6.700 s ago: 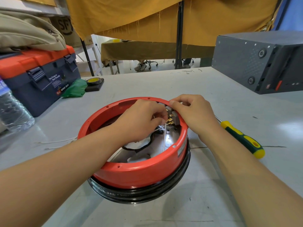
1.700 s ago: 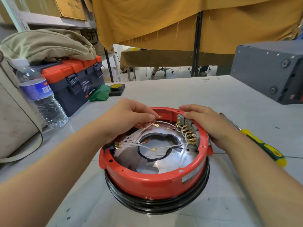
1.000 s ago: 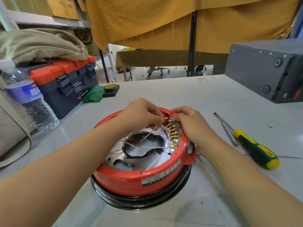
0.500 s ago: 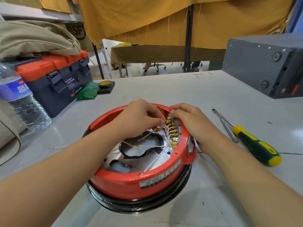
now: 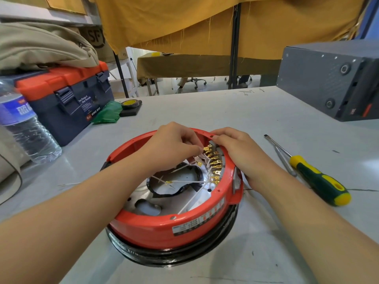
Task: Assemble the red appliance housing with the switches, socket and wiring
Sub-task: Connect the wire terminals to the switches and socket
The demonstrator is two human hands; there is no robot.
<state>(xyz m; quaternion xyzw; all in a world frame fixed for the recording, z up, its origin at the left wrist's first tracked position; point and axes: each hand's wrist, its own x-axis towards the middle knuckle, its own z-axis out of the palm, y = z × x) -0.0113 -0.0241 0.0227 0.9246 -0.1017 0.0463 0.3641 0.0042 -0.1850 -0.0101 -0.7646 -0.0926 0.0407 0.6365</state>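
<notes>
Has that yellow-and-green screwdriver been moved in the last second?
No. The screwdriver still lies right of the red housing, tip pointing toward the grey box.

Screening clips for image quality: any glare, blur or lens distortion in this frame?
Head view: sharp around the hands and red housing; bright glare on the metal plate inside and on the table; wide-angle bending at the edges stretches the forearms and tilts the toolbox.

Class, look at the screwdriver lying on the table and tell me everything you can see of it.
The green-and-yellow-handled screwdriver lies flat on the grey table, right of the red housing. Its slim metal shaft ends in a flat tip pointing away from the person; the handle, seemingly plastic or rubber, points toward them. Nothing but the table touches it; neither hand holds it.
</notes>
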